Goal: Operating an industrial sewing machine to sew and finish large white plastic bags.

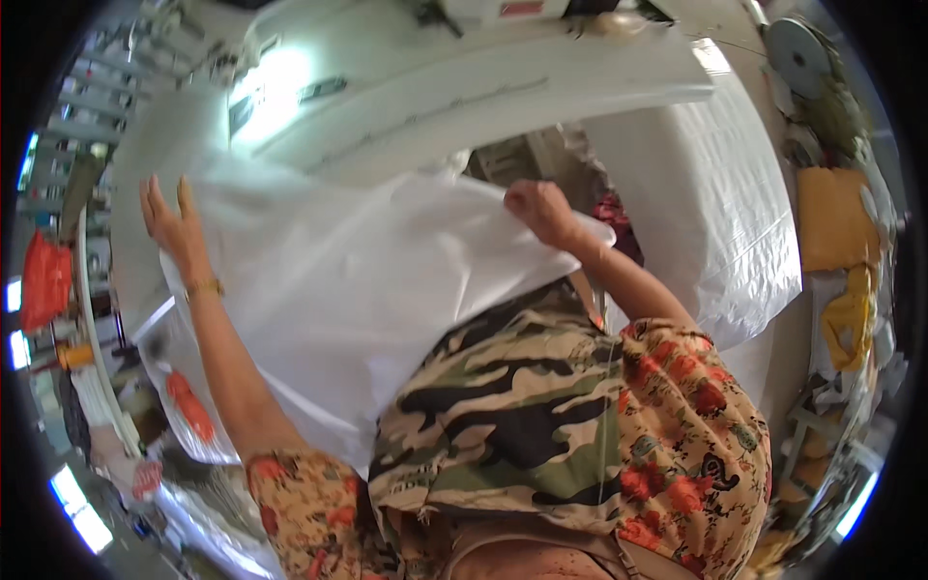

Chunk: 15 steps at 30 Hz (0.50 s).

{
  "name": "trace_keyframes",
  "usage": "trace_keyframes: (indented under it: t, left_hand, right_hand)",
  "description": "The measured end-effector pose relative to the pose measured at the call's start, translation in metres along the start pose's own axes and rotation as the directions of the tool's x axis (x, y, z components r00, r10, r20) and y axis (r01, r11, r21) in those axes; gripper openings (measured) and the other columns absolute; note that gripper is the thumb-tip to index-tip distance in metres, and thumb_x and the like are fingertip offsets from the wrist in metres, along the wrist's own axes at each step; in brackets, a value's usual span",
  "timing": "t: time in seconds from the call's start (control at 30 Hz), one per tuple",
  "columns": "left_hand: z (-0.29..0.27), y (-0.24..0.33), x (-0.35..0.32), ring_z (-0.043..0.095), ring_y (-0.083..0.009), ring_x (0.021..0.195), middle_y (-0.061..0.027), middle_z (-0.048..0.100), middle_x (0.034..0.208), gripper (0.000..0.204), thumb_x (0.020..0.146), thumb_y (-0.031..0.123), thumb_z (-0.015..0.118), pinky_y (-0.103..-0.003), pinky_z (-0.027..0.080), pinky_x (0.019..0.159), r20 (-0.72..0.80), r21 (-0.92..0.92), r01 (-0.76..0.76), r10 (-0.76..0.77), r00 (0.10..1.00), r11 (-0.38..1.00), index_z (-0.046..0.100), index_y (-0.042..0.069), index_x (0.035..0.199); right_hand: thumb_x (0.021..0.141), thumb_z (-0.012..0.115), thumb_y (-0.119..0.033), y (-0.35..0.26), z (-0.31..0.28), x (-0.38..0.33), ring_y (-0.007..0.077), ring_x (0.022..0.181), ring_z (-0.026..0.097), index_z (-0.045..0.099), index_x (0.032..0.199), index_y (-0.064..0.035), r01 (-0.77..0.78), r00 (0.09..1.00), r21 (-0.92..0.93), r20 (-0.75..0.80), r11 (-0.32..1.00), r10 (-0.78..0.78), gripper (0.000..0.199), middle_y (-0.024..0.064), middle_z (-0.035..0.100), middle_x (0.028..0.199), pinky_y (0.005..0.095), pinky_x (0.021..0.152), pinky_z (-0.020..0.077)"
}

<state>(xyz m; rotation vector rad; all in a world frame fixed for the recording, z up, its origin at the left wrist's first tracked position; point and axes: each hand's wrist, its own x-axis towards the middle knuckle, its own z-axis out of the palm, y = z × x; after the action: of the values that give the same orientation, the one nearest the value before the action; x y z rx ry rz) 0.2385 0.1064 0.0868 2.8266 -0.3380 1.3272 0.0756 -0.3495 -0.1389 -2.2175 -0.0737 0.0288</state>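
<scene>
A large sheet of translucent white plastic film [358, 280] spreads in front of me, wrinkled and hanging down past the table edge toward my lap. My left hand [174, 229] rests at the film's left side with its fingers stretched apart. On the right, my right hand [543, 211] is closed in a pinch on the film's upper right edge and lifts that part. The film's near end is hidden behind my camouflage apron [512, 396].
A white worktable [406, 126] with a sewing machine [512, 10] lies beyond the film. More shiny white film [701, 193] drapes at the right. Dark red cloth [613, 217] shows in a gap. A red bag [45, 280] hangs far left; a brown-orange bundle [836, 220] is far right.
</scene>
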Motion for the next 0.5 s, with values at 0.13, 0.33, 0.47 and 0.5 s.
trace_keyframes:
  t: [0.13,0.33,0.47,0.5]
  left_hand:
    - [-0.05,0.142,-0.018,0.056,-0.0328,0.112,-0.0183,0.059,0.123,0.038,0.093,0.02,0.06,-0.039,0.044,0.097,0.364,-0.335,0.232,-0.102,0.926,0.913,0.056,-0.001,0.123]
    - [-0.065,0.296,-0.073,0.064,-0.0359,0.095,-0.0174,0.062,0.114,0.032,0.088,0.01,0.057,-0.041,0.053,0.075,0.352,-0.785,-0.132,0.611,0.709,0.605,0.058,0.002,0.119]
    - [-0.063,0.307,-0.078,0.064,-0.0367,0.085,-0.0151,0.064,0.102,0.025,0.087,0.012,0.061,-0.043,0.051,0.071,0.499,-0.745,-0.068,0.622,0.603,0.664,0.061,0.002,0.11]
    - [-0.065,0.305,-0.079,0.063,-0.037,0.081,-0.0148,0.063,0.097,0.019,0.087,0.012,0.061,-0.044,0.05,0.068,0.492,-0.756,-0.062,0.627,0.604,0.652,0.061,0.003,0.104]
  right_hand:
    - [0.081,0.062,-0.022,-0.013,-0.013,-0.012,0.0367,0.076,0.063,0.066,0.082,-0.005,0.046,0.991,0.085,-0.133,0.995,-0.034,0.017,0.0173,0.065,0.08,0.044,0.07,0.0497]
    - [0.081,0.065,-0.013,-0.069,-0.04,-0.036,0.0254,0.072,0.065,0.063,0.087,-0.0008,0.113,0.982,0.327,-0.182,0.938,-0.055,0.013,0.0138,0.065,0.077,0.0338,0.066,0.0497]
    - [0.082,0.063,-0.016,-0.091,-0.055,-0.048,0.0309,0.074,0.065,0.061,0.089,-0.0026,0.07,0.99,0.354,-0.141,0.933,-0.021,0.016,0.0146,0.066,0.079,0.0375,0.067,0.0499]
    - [0.082,0.063,-0.016,-0.095,-0.057,-0.05,0.0309,0.074,0.065,0.061,0.089,-0.0026,0.104,0.986,0.353,-0.161,0.93,-0.049,0.016,0.0146,0.066,0.079,0.0375,0.067,0.0499]
